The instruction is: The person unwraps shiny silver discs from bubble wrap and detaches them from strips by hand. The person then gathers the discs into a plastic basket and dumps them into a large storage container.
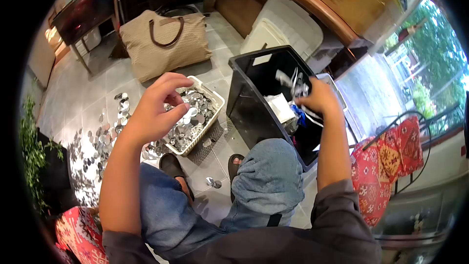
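My left hand [163,109] hovers over the near left side of a white plastic basket [213,126]. Its thumb and fingers are apart with nothing between them. Shiny silver discs [195,110] fill much of that basket. My right hand [320,99] is over the right side of a black plastic bin [249,105], fingers curled inward. A clear, crinkled plastic piece [299,88] lies against its fingertips; what the fingers grip is partly hidden. Inside the bin are a white packet [280,108], a blue wrapper [299,116] and white strips.
Many loose discs [100,144] are spread over the tiled floor at left, and a few [213,183] lie between my feet. A beige bag [166,49] stands beyond the basket. A white lidded container [288,24] is behind the bin; a red patterned chair [391,161] stands at right.
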The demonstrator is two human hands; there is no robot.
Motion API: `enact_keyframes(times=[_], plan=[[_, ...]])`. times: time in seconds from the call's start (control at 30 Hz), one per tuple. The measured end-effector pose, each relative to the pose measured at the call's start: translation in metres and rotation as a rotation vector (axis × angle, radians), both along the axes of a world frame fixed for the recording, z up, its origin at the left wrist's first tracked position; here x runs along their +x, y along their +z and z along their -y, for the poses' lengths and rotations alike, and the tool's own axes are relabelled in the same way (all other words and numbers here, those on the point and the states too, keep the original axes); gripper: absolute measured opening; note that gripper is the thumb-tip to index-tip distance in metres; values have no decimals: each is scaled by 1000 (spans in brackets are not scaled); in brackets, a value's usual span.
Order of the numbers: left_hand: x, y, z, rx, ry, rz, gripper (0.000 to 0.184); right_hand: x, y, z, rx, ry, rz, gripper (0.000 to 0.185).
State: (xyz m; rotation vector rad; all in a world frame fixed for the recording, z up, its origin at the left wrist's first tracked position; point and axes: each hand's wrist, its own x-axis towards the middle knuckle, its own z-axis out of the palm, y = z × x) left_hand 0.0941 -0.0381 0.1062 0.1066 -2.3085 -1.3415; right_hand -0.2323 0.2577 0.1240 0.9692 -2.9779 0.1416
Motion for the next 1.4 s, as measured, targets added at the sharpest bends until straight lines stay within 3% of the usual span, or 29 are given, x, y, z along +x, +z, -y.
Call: enact_keyframes(times=[0.07,0.2,0.3,0.33,0.4,0.43,0.47,0.53,0.7,0.73,0.8,0.87,0.9,0.93,1.0,1.03,1.13,1.2,1.27,1.3,1.4], plan=[[3,-6,14,-116,19,42,41,21,0,-1,-89,4,39,85],[-7,-17,47,106,139,278,31,107,27,51,-327,430,303,71],[-17,-96,94,267,135,248,28,129,47,86,-294,609,564,71],[-11,-109,95,253,212,457,31,127,46,98,-351,579,532,67],[-3,-196,120,-188,165,703,48,124,28,129,-539,489,420,60],[-1,-236,122,-211,115,840,56,124,10,145,-637,430,422,54],[-1,-256,109,-421,105,935,71,121,-11,156,-626,434,390,50],[-12,-307,103,-378,90,947,97,112,-51,165,-445,499,453,48],[-88,-353,73,-390,253,1103,138,89,-68,178,-359,433,599,42],[-94,-374,70,-349,300,1073,140,85,-67,181,-371,392,589,42],[-103,-373,71,-423,296,1156,126,79,-70,182,-341,377,552,42],[-97,-415,95,-377,253,1025,108,78,-72,182,-325,376,582,41],[-94,-410,101,-358,237,959,100,77,-72,182,-347,412,579,40],[-89,-404,100,-372,349,809,69,75,-75,182,-354,418,593,40],[-85,-367,116,-291,389,762,47,71,-78,185,-387,428,614,39],[-79,-377,129,-266,446,604,33,73,-75,187,-397,426,621,40],[-68,-311,161,69,462,597,39,80,-79,193,-455,465,655,41],[-49,-241,172,322,501,487,33,87,-74,194,-433,459,680,42],[-20,-217,205,28,565,224,31,89,-78,193,-427,481,670,42],[-8,-166,204,270,627,364,30,89,-77,192,-426,471,671,42],[56,-128,269,240,719,44,28,85,-76,186,-427,451,681,42]])
